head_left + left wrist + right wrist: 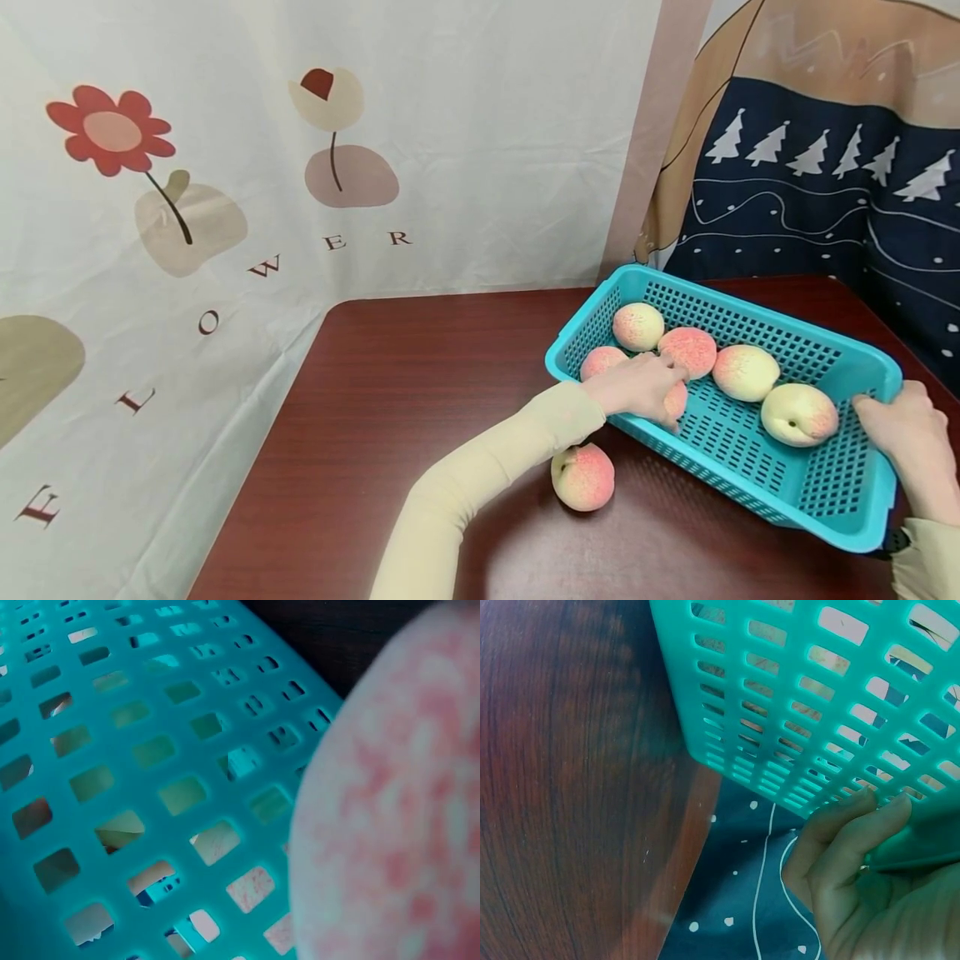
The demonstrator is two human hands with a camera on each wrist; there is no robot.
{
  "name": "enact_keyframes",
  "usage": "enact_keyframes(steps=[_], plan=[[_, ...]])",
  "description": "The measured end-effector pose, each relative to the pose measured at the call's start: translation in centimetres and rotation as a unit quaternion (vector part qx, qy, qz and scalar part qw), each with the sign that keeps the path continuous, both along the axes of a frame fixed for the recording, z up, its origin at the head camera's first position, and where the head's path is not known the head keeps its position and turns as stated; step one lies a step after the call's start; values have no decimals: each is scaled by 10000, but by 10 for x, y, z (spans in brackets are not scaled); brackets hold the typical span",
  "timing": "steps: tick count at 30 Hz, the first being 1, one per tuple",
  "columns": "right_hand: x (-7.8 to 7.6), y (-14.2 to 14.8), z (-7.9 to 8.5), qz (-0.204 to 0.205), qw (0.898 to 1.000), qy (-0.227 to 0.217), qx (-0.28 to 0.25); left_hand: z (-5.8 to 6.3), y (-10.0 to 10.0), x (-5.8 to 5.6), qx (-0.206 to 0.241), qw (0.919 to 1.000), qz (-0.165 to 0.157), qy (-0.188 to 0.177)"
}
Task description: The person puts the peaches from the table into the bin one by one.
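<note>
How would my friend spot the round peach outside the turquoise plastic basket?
Find the reddish-brown wooden table, then the turquoise rectangular plastic basket on it. By its near side sits a round pink-and-cream peach, the only one outside.

Turquoise rectangular perforated basket [864, 379] under my right hand [909, 429]: smooth plastic, slight sheen. Round pink-and-cream peaches [799, 415]: matt, mottled, slightly rough. Red-brown wood-grain table [420, 375]: smooth, glossy patch near me. White flower-print sheet [487, 167], navy tree-print sheet [813, 221]: creased cloth. My pale-yellow sleeves [442, 487]: matt, wrinkled cloth.
</note>
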State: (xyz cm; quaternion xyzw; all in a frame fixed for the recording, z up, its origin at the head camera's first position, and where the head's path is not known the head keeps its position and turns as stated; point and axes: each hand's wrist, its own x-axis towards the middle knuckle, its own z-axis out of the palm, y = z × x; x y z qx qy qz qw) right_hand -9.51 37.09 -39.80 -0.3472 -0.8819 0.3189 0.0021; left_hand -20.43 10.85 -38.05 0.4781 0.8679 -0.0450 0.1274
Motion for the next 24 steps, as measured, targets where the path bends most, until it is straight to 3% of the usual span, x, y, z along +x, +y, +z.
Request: enact_keyframes(steps=[15, 24], plan=[[-1, 0, 1, 6, 10000, -12, -32, 0, 1, -1, -199, 9996, 116, -176], [0, 0, 1, 10, 10000, -4, -18, 7, -3, -3, -181, 9983, 133, -546]])
